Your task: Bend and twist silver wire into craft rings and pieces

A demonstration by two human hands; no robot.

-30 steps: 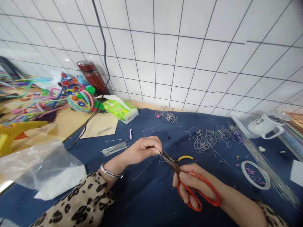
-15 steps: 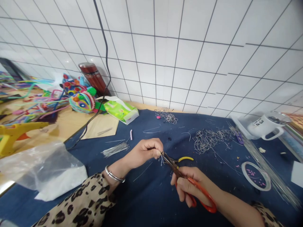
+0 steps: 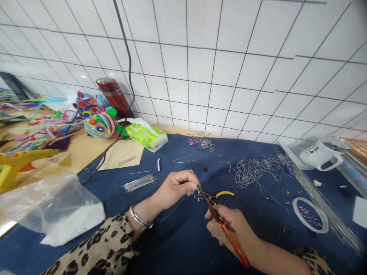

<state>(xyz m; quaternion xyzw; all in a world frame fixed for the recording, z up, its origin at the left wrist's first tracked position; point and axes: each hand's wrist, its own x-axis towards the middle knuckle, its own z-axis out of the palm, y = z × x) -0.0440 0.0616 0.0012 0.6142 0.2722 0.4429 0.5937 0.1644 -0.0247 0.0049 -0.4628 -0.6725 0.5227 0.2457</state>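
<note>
Over the blue cloth (image 3: 177, 244), my left hand (image 3: 179, 187) is closed in a pinch on a small bit of thin silvery wire (image 3: 198, 196), whose ends hang below the fingertips. My right hand (image 3: 233, 227) grips scissors (image 3: 225, 231) with orange-red handles. Their dark blades point up and left, and the tips reach the left fingertips at the wire; whether they touch it I cannot tell. Behind the blades lie pliers with yellow handles (image 3: 225, 194), partly hidden. Left of my left hand is a bundle of short straight wires (image 3: 139, 182).
Tangled wire (image 3: 252, 172) lies to the right, near a round lid with pink beads (image 3: 310, 214), long straight wires (image 3: 329, 214) and a white mug (image 3: 322, 152). On the left are a plastic bag (image 3: 71, 217), a yellow glue gun (image 3: 17, 164), a green packet (image 3: 147, 135) and a red flask (image 3: 114, 97).
My right hand has turned the scissors, so the handles are seen more edge-on and closer together. The left hand has shifted very slightly right, still pinching the wire.
</note>
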